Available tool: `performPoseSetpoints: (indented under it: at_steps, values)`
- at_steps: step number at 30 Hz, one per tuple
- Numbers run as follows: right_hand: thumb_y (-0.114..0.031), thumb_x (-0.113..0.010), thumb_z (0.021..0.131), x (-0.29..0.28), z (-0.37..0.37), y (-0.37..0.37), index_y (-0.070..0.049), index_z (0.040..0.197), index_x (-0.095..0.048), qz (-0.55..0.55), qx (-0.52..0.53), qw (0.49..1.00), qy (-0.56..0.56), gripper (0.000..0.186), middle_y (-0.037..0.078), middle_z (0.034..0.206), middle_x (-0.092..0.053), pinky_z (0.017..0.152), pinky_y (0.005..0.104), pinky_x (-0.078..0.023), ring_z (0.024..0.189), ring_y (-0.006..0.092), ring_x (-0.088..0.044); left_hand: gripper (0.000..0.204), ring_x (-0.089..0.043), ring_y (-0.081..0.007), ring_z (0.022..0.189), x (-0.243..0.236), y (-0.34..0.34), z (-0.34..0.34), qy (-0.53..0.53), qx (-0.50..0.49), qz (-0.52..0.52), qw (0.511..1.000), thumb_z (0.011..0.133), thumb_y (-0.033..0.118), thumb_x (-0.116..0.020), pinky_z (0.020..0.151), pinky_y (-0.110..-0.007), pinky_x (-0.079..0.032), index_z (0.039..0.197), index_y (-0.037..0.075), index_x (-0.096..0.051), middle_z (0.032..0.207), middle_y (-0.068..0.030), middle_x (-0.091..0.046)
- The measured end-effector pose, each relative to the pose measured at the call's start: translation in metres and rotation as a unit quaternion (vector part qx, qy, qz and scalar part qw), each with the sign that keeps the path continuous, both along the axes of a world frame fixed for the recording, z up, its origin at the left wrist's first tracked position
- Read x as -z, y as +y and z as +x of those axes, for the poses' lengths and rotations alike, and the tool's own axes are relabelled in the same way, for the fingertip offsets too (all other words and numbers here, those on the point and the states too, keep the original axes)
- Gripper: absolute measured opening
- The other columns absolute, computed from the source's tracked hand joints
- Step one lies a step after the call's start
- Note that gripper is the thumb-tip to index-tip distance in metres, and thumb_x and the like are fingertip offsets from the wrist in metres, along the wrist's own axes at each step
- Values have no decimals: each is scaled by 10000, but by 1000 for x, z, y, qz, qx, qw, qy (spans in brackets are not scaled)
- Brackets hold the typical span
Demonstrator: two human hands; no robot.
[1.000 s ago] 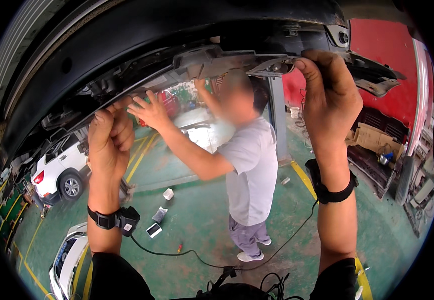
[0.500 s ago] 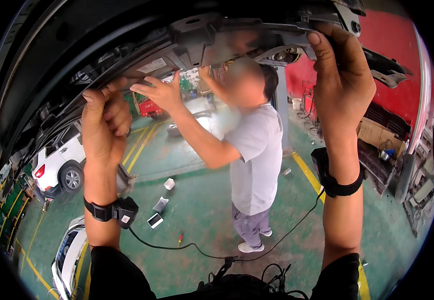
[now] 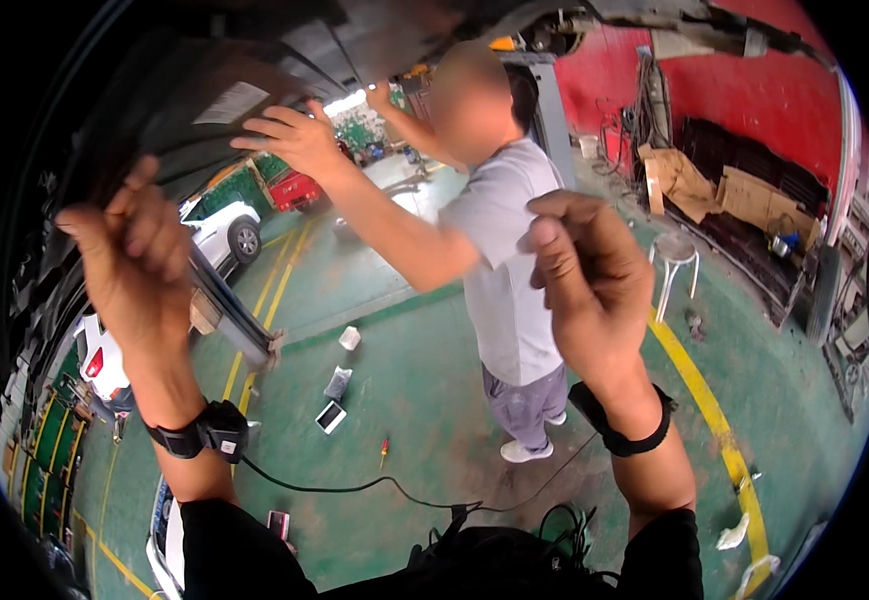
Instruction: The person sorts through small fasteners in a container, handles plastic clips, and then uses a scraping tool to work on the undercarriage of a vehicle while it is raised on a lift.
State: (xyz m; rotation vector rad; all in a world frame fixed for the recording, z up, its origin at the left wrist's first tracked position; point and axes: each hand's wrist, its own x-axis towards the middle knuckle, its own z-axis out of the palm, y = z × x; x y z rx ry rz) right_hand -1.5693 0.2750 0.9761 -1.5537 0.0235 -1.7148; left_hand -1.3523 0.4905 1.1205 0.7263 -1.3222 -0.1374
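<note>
Overhead spans a dark underbody panel (image 3: 204, 70) with a pale label. My left hand (image 3: 134, 250) is raised at the left beside it, blurred, fingers loosely bent and apart; whether it touches the panel is unclear. My right hand (image 3: 594, 290) is up in front of the co-worker's grey shirt (image 3: 499, 350), below the panel, with fingers curled toward the thumb; anything inside is hidden. The co-worker's nearer hand (image 3: 294, 140) is spread against the panel, the other raised farther back. Both my wrists carry black strapped devices (image 3: 222, 432) joined to a cable.
A grey lift post (image 3: 546, 110) stands behind the co-worker. White cars (image 3: 234, 240) are at the left. A round stool (image 3: 674, 250) and cardboard (image 3: 754, 195) line the red wall. A phone (image 3: 330, 417), small packets and a screwdriver (image 3: 384, 450) lie on the green floor.
My right hand has left the panel's edge and dropped down and leftward. My left hand has shifted leftward, fingers loosening. The view has shifted, showing more red wall and the stool.
</note>
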Motion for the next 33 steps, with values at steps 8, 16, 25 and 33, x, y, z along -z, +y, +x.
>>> performPoseSetpoints:
  at_steps: [8,16,25,33]
  values:
    - [-107,-632,1003,39,11,-11,9,1010,-634,96,-167,978,78,117,14,749,-636,568,209,-428,639,40,-512,610,-255,-40,597,3,14,1,-31,-15,1,999,1044,443,-517,488,-182,-225,1256,-128,-479,735,33,-304]
    - [-25,-621,968,48,39,-18,25,1090,-584,121,-297,942,97,137,10,820,-634,579,202,-428,652,22,-511,540,-274,-49,621,12,25,6,-54,-50,0,997,1053,351,-502,514,-192,-253,1278,-136,-445,775,15,-330]
    - [-32,-627,987,57,58,-17,-10,1195,-558,105,-383,910,117,220,17,911,-620,616,204,-438,734,39,-545,303,-366,-64,611,35,6,-7,18,-64,103,992,875,42,-488,477,-198,-299,1162,-52,-459,845,-31,-433]
    - [-72,-632,994,69,67,-14,11,1189,-553,122,-400,903,98,226,59,895,-658,650,243,-505,765,76,-628,144,-290,-25,460,100,-67,-13,112,-206,310,921,905,16,-484,411,-181,-227,1030,30,-554,801,3,-487]
